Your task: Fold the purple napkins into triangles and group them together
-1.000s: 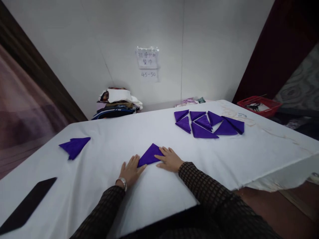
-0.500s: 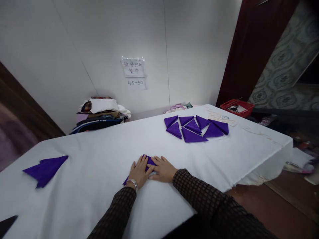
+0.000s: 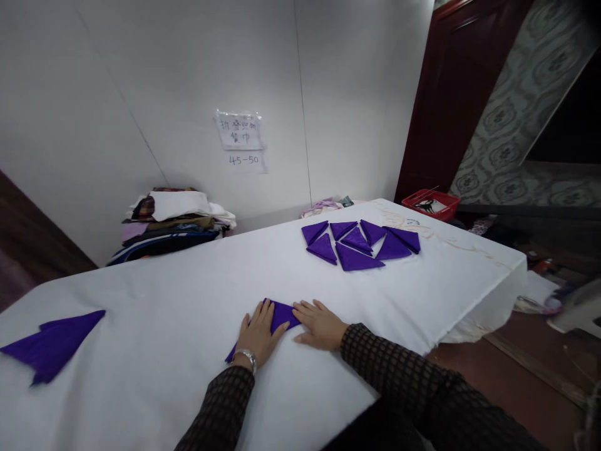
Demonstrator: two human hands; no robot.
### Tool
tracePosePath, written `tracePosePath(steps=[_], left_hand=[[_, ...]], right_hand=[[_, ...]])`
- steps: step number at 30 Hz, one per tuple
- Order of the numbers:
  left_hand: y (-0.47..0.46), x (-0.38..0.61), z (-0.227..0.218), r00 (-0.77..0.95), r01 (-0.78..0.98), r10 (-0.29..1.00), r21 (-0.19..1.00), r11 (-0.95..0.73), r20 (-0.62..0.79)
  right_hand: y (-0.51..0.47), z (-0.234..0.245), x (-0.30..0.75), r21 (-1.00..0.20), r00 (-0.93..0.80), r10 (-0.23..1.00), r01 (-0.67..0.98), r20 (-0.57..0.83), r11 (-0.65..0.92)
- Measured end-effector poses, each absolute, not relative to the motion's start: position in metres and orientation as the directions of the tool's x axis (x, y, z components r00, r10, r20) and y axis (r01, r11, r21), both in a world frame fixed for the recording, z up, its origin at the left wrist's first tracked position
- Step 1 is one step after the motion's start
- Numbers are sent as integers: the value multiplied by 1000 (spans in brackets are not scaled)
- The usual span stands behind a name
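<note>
A folded purple napkin point(image 3: 283, 317) lies flat on the white tablecloth in front of me, partly hidden under my fingers. My left hand point(image 3: 256, 338) rests flat across its left part, fingers stretched out, a metal bracelet on the wrist. At the napkin's right tip lies my right hand point(image 3: 322, 326), palm down with fingers extended, touching the edge. Further back on the right, several purple napkins folded into triangles point(image 3: 359, 257) sit close together. Another purple napkin point(image 3: 61, 344), loosely folded with uneven points, lies at the far left.
The white tablecloth point(image 3: 188, 300) covers the table, with its edge hanging down at the right. Behind the table stands a pile of folded clothes point(image 3: 176, 219). A red basket point(image 3: 431, 205) is beyond the far right corner. Paper signs point(image 3: 241, 141) hang on the wall.
My right hand has slid right, away from my left hand, uncovering more of the napkin between them. My left hand stays on the napkin. The whole view has shifted slightly.
</note>
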State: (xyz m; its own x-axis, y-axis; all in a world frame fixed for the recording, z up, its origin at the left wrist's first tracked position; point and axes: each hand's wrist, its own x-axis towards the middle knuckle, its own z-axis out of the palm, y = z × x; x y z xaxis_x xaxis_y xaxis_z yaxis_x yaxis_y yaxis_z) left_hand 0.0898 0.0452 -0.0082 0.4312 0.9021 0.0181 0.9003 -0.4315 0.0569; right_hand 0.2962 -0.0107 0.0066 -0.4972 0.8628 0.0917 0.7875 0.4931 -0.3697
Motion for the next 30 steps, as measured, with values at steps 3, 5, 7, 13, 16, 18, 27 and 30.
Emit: tracePosePath(steps=[3, 5, 7, 13, 16, 18, 27, 30], left_hand=[[46, 90, -9, 434, 899, 901, 61, -434, 23], [46, 90, -9, 434, 899, 901, 61, -435, 24], [45, 91, -7, 432, 900, 902, 57, -432, 19], [44, 92, -2, 424, 905, 906, 49, -423, -3], [44, 92, -2, 424, 904, 906, 51, -424, 4], [44, 93, -3, 426, 903, 905, 55, -426, 9], [43, 91, 3, 452, 892, 890, 19, -452, -63], [44, 89, 1, 470, 882, 879, 2, -471, -79]], right_hand=[[-16, 8, 302, -361, -484, 870, 799, 89, 481], [-20, 9, 306, -357, -478, 874, 804, 88, 476], [-24, 10, 310, -360, -467, 881, 810, 81, 462], [-31, 12, 318, -369, -445, 894, 824, 47, 429], [-33, 14, 320, -360, -438, 899, 835, 24, 416], [-34, 19, 320, -352, -422, 907, 847, 12, 399], [-7, 47, 255, -351, -542, 818, 741, 191, 573], [5, 36, 241, -390, -578, 797, 703, 174, 595]])
